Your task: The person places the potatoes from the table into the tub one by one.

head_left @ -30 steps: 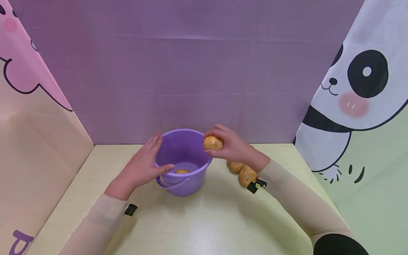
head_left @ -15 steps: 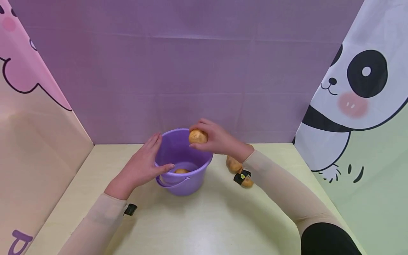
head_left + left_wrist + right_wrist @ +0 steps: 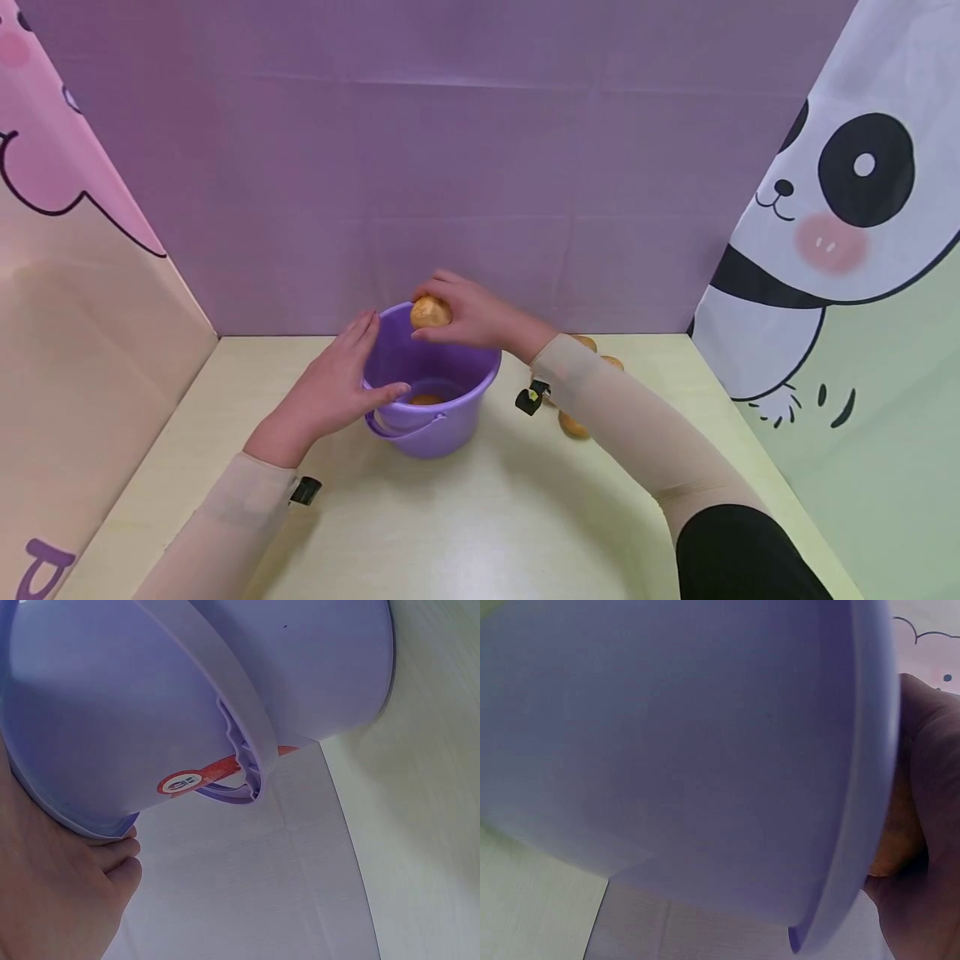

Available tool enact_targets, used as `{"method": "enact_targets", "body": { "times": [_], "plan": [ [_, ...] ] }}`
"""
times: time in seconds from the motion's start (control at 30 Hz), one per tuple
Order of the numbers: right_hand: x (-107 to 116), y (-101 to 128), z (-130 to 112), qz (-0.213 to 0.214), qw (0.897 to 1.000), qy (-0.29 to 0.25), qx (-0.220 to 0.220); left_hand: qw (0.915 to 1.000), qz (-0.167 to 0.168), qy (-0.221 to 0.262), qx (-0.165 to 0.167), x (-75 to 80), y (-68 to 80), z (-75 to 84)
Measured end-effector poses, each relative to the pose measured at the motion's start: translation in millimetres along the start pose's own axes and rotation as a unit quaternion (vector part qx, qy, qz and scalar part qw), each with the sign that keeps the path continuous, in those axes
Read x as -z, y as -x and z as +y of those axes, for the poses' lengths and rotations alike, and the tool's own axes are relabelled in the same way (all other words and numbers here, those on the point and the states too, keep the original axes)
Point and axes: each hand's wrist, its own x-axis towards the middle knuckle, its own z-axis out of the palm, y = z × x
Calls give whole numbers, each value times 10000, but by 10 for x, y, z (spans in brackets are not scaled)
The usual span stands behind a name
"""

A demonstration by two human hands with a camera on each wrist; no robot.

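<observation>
The right hand (image 3: 472, 317) grips a round golden-brown potato (image 3: 431, 312), fingers curled over it, directly above the far rim of the purple plastic bucket (image 3: 442, 421). The left hand (image 3: 337, 387) rests against the bucket's left side with fingers straight along the wall and its thumb hooked over the near rim. Under the right hand, inside the bucket, another potato (image 3: 426, 399) lies on the bottom. Behind the right forearm, more potatoes (image 3: 573, 426) lie on the pale yellow tabletop (image 3: 465, 525), partly hidden by the beige sleeve (image 3: 622, 417).
</observation>
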Motion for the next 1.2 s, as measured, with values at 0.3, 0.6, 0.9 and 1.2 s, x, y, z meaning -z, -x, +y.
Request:
{"method": "enact_targets", "body": {
  "times": [0.3, 0.6, 0.9, 1.2],
  "plan": [
    [-93, -146, 16, -313, 9995, -81, -56, 10000, 17, 1, -2, -4, -8, -3],
    [-171, -225, 21, -530, 9985, -62, -102, 10000, 48, -18, -12, -17, -17, -25],
    [-227, -252, 37, -722, 9972, 148, -150, 10000, 23, -32, -23, -20, -12, -19],
    [-265, -271, 62, -858, 9955, 405, -91, 10000, 61, -51, -30, -15, -8, -10]
  ]
}}
